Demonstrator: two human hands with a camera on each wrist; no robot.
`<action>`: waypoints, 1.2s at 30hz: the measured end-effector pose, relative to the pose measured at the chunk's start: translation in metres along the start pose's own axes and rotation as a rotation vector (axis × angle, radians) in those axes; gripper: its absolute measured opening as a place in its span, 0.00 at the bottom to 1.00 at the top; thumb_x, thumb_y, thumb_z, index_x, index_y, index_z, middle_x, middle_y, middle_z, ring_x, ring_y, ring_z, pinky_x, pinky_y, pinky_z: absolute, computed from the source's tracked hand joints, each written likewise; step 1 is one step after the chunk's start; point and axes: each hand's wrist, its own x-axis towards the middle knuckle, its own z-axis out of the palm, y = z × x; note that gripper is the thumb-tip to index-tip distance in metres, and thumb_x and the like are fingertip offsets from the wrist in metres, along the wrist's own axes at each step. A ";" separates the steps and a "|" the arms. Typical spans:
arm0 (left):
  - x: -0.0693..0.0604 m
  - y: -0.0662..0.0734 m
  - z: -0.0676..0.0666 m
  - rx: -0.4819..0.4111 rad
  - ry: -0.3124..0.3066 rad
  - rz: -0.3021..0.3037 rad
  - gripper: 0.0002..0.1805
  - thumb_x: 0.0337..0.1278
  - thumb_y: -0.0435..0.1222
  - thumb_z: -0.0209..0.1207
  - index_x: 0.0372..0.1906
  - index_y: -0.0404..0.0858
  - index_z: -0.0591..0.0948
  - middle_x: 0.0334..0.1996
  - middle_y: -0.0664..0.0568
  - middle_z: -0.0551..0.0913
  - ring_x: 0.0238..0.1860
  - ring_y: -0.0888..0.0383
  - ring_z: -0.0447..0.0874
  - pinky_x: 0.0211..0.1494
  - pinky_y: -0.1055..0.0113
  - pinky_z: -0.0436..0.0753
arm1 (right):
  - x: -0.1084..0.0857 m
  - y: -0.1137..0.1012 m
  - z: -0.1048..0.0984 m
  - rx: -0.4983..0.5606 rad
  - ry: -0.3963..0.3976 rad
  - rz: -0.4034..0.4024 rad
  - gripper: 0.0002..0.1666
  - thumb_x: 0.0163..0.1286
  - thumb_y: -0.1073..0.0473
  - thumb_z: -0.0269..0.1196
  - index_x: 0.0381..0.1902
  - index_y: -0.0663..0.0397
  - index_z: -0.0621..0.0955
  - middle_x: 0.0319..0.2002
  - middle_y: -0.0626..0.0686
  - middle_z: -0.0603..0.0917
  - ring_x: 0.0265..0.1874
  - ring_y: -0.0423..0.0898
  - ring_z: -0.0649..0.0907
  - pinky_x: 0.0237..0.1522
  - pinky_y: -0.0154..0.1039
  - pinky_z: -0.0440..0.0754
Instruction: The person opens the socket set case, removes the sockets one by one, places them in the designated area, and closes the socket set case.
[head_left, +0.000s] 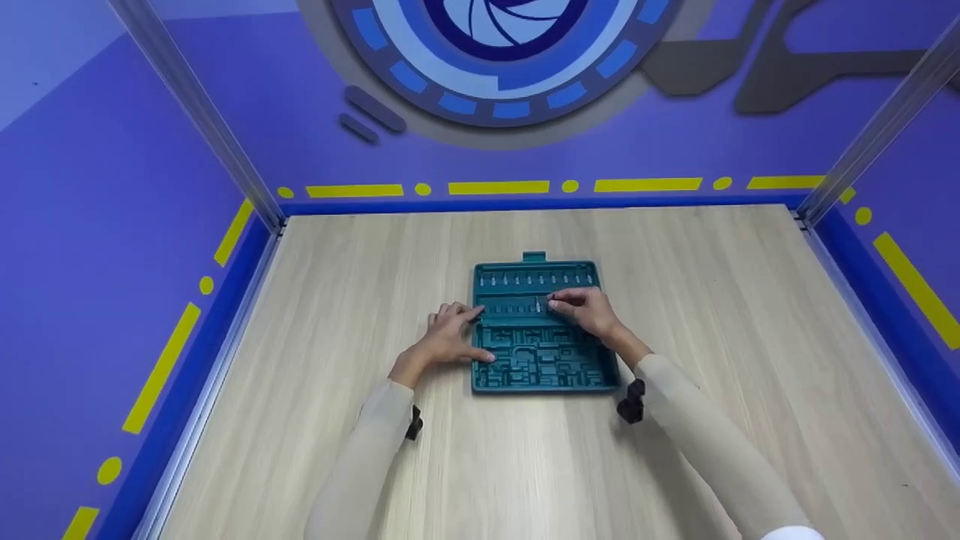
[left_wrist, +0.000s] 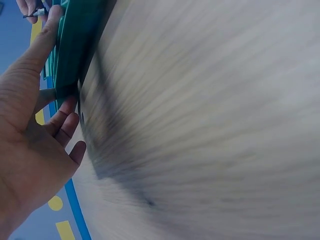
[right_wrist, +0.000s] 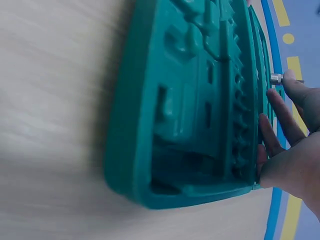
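Note:
An opened green plastic tool case (head_left: 544, 388) lies flat on the table, its moulded slots facing up. A row of small metal bits (head_left: 541, 280) stands in the far half, and another metal bit (head_left: 538, 304) sits in the row below. My right hand (head_left: 592, 313) is over the far half, pinching a small silver bit (right_wrist: 276, 79) with a thin shaft between thumb and fingertips. At the left edge, my left hand (head_left: 448, 337) rests with fingers spread, its thumb (left_wrist: 50, 27) on the case's rim and its other fingers loosely extended beside the wall.
The case stands on a light wooden table (head_left: 360, 300). Blue-purple panels (head_left: 225, 105) with yellow markings rise at the back and both sides. A metal corner post (head_left: 202, 112) stands at the back left. A green latch tab (head_left: 534, 256) juts from the case's far edge.

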 end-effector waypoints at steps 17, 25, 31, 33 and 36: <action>0.001 0.004 0.005 0.005 -0.004 0.001 0.58 0.45 0.59 0.75 0.79 0.42 0.63 0.67 0.42 0.71 0.60 0.49 0.65 0.60 0.54 0.62 | -0.016 -0.005 -0.010 0.207 -0.029 0.004 0.24 0.80 0.63 0.55 0.70 0.63 0.73 0.57 0.68 0.82 0.50 0.50 0.88 0.52 0.34 0.84; -0.001 0.005 0.011 -0.003 0.025 0.038 0.56 0.47 0.57 0.75 0.78 0.37 0.65 0.63 0.42 0.73 0.56 0.49 0.64 0.57 0.54 0.61 | -0.019 0.002 -0.021 0.177 -0.076 0.022 0.25 0.79 0.63 0.57 0.69 0.68 0.72 0.55 0.70 0.81 0.45 0.44 0.86 0.49 0.32 0.83; -0.002 0.002 0.011 -0.019 0.053 0.049 0.55 0.47 0.57 0.75 0.77 0.38 0.66 0.65 0.41 0.73 0.59 0.47 0.65 0.59 0.53 0.62 | -0.022 0.005 -0.034 0.169 -0.116 0.010 0.28 0.76 0.67 0.59 0.71 0.69 0.71 0.60 0.73 0.78 0.49 0.44 0.84 0.48 0.31 0.83; -0.003 0.000 0.010 -0.018 0.059 0.046 0.55 0.46 0.57 0.76 0.78 0.39 0.66 0.67 0.41 0.72 0.60 0.47 0.66 0.58 0.53 0.62 | -0.022 0.006 -0.038 0.159 -0.115 0.014 0.29 0.75 0.68 0.59 0.71 0.68 0.70 0.61 0.72 0.78 0.50 0.42 0.83 0.48 0.29 0.82; -0.003 -0.002 0.009 -0.017 0.069 0.039 0.55 0.45 0.57 0.76 0.78 0.40 0.66 0.68 0.41 0.72 0.60 0.47 0.66 0.56 0.53 0.61 | -0.024 0.007 -0.044 0.138 -0.097 0.024 0.30 0.75 0.67 0.60 0.72 0.66 0.69 0.61 0.71 0.78 0.50 0.42 0.82 0.48 0.28 0.80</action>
